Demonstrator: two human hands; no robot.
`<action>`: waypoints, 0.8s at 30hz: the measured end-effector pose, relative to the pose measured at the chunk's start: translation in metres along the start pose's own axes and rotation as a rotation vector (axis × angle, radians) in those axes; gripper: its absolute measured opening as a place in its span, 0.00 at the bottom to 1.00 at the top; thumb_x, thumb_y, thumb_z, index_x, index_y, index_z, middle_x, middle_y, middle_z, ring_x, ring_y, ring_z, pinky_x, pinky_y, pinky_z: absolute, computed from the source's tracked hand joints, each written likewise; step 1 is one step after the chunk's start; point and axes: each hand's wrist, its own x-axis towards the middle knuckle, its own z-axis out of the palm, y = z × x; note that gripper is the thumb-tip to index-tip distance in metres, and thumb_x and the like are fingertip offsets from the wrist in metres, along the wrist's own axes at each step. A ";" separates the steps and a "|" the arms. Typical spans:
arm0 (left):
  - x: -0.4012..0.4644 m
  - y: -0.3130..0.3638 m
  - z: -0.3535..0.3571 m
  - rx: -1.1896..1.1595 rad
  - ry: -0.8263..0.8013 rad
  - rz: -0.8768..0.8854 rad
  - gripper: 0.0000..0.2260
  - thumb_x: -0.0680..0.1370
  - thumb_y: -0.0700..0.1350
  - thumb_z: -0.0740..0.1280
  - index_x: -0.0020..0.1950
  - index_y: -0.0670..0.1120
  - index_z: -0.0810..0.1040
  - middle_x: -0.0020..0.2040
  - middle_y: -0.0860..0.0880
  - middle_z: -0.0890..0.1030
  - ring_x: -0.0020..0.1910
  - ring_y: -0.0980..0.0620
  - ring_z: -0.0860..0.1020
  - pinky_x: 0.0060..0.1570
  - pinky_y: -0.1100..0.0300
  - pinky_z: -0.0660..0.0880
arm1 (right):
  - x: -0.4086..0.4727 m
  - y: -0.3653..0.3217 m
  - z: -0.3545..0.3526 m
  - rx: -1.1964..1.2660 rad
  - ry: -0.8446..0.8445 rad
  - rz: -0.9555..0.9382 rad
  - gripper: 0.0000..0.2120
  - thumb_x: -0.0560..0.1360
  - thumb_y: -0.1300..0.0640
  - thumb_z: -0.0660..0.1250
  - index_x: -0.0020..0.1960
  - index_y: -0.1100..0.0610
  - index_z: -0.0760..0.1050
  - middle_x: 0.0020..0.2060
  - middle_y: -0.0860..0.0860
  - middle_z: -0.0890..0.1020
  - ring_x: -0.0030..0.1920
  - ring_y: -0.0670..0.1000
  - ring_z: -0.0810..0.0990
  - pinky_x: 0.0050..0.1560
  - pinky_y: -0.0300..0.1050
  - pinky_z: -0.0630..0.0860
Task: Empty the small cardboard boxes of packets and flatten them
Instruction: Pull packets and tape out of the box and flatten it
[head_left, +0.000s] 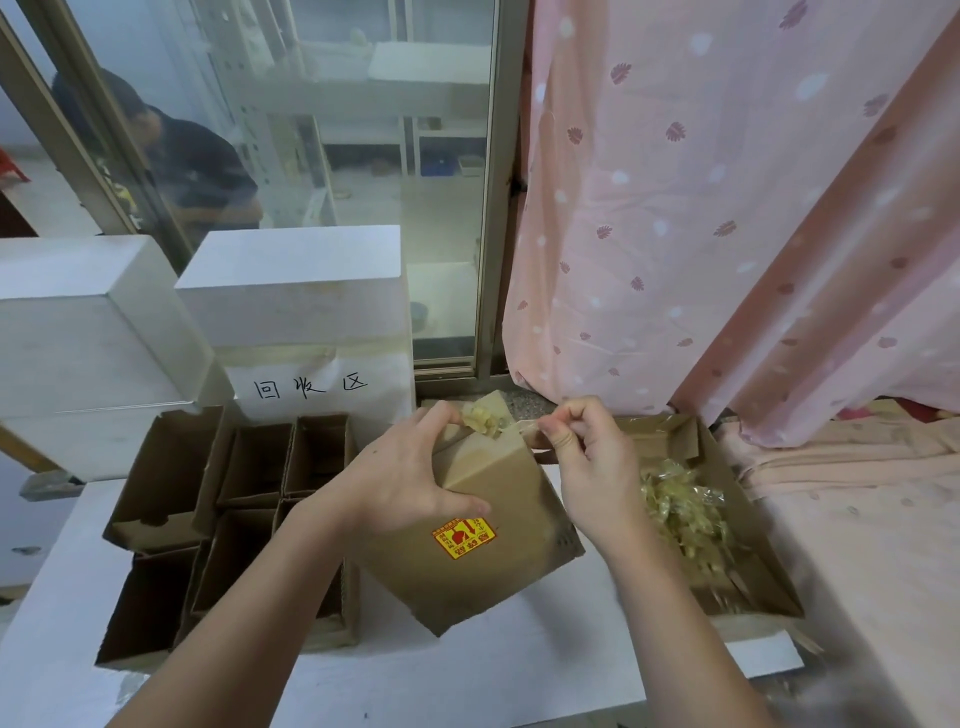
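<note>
A small brown cardboard box (483, 566) with a red and yellow sticker is held tilted above the white table. My left hand (410, 478) grips its upper left corner. Yellowish clear packets (483, 420) poke out of its open top. My right hand (587, 457) pinches one of these packets by its clear wrapper at the box's top right edge. To the right lies an open flat cardboard tray (748, 561) holding a heap of loose packets (685, 514).
A large carton (156, 478) with several open small boxes inside sits at the left. White foam blocks (296, 291) stand behind it, one bearing a handwritten label. A pink curtain (727, 208) hangs at the right. A person sits behind the glass door.
</note>
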 end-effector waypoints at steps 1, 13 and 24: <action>0.000 -0.003 -0.001 0.016 -0.009 0.024 0.35 0.65 0.67 0.80 0.63 0.65 0.64 0.55 0.65 0.71 0.54 0.59 0.74 0.50 0.63 0.71 | 0.000 0.000 0.001 0.054 0.008 0.025 0.10 0.82 0.54 0.66 0.44 0.43 0.73 0.42 0.45 0.87 0.47 0.50 0.86 0.52 0.62 0.81; -0.005 -0.018 -0.004 0.146 0.067 0.036 0.40 0.64 0.69 0.79 0.69 0.61 0.64 0.61 0.62 0.68 0.61 0.57 0.69 0.56 0.56 0.69 | 0.000 -0.013 -0.003 0.214 -0.200 0.038 0.16 0.70 0.62 0.80 0.51 0.48 0.80 0.48 0.48 0.86 0.49 0.49 0.84 0.52 0.57 0.82; -0.012 -0.011 0.005 0.400 0.174 0.186 0.40 0.65 0.69 0.76 0.72 0.56 0.66 0.72 0.55 0.67 0.68 0.49 0.68 0.66 0.56 0.64 | -0.003 -0.007 0.005 -0.004 -0.352 0.002 0.21 0.74 0.55 0.76 0.63 0.38 0.81 0.38 0.40 0.71 0.40 0.43 0.72 0.48 0.40 0.71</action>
